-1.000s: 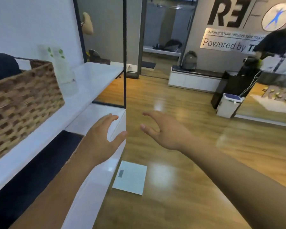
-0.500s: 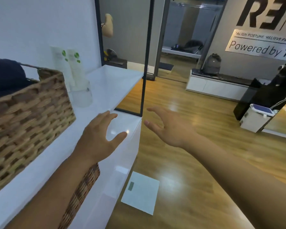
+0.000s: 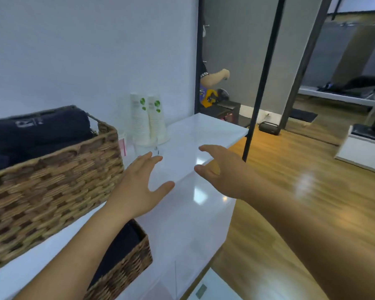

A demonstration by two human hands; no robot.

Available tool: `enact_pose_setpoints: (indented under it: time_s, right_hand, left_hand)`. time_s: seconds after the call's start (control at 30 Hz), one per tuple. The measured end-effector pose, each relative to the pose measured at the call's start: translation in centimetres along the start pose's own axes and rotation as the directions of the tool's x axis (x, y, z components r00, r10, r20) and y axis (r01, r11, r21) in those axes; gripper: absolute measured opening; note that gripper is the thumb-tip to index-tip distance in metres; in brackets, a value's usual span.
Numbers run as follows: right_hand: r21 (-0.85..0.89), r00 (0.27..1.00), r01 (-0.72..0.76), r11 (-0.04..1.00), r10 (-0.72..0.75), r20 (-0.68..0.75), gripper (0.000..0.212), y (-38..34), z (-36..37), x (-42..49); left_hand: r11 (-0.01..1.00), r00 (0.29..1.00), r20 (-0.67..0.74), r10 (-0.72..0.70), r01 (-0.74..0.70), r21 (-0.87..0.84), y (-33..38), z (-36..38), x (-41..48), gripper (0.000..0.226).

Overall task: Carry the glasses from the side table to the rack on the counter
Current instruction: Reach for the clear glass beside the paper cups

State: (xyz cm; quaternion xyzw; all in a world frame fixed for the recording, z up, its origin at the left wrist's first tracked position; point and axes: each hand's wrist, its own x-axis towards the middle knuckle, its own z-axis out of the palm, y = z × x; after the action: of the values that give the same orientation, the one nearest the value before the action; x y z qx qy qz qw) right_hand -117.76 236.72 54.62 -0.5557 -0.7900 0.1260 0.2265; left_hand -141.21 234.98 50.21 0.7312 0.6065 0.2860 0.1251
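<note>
A clear glass (image 3: 146, 149) stands on the white counter top (image 3: 204, 135), just in front of two stacks of white paper cups (image 3: 146, 118). My left hand (image 3: 139, 187) is open, fingers spread, its fingertips close to the glass but apart from it. To the right, my right hand (image 3: 223, 172) hovers over the counter's edge, open and curved, holding nothing. No rack shows in the view.
A large wicker basket (image 3: 52, 182) with dark rolled towels sits on the counter at the left. A smaller wicker basket (image 3: 126, 265) sits on a lower shelf. A black metal post (image 3: 260, 83) rises at the counter's right edge. Wooden floor and a white scale (image 3: 212, 289) lie to the right.
The view has swung left and closer to the counter. Both hands have moved forward toward the glass and the paper cups, staying open.
</note>
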Motion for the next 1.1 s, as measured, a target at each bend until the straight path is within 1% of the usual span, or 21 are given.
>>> enact_pose_setpoints:
  time_s: [0.13, 0.27, 0.43, 0.53, 0.6, 0.73, 0.97, 1.1]
  right_hand:
    - [-0.005, 0.996, 0.064, 0.998, -0.064, 0.066, 0.063, 2.2, -0.1, 2.7]
    - [0.051, 0.982, 0.154, 0.987, -0.159, 0.106, 0.065, 3.3, 0.8, 4.3]
    - [0.078, 0.961, 0.229, 0.97, -0.238, 0.142, 0.064, 4.2, 2.7, 5.4]
    - [0.089, 0.953, 0.239, 0.967, -0.251, 0.169, 0.064, 4.8, 3.8, 6.1]
    - [0.084, 0.952, 0.235, 0.968, -0.247, 0.18, 0.065, 5.1, 4.4, 6.6]
    - [0.062, 0.943, 0.239, 0.969, -0.246, 0.223, 0.065, 5.8, 5.7, 7.6]
    - [-0.002, 0.935, 0.255, 0.967, -0.246, 0.257, 0.071, 6.3, 6.7, 12.7]
    - [-0.039, 0.918, 0.28, 0.959, -0.256, 0.302, 0.081, 4.9, 7.9, 16.3]
  left_hand:
    - [0.992, 0.995, -0.034, -0.089, 0.091, 0.086, 1.9, 0.4, 0.7, 0.079]
    - [0.976, 0.984, -0.06, -0.165, 0.172, 0.132, 2.6, 0.8, 0.5, 0.083]
    - [0.96, 0.966, -0.071, -0.249, 0.255, 0.115, 1.7, 1.7, 0.8, 0.094]
    - [0.956, 0.96, -0.077, -0.27, 0.277, 0.097, 0.8, 2.5, 1.5, 0.099]
    - [0.958, 0.957, -0.094, -0.276, 0.282, 0.054, 0.2, 3.3, 2.2, 0.103]
    - [0.949, 0.932, -0.181, -0.313, 0.299, -0.104, -0.7, 5.0, 3.9, 0.112]
    - [0.91, 0.87, -0.287, -0.401, 0.342, -0.232, -3.2, 6.5, 8.8, 0.123]
    - [0.876, 0.829, -0.312, -0.463, 0.374, -0.306, -5.1, 6.4, 11.2, 0.125]
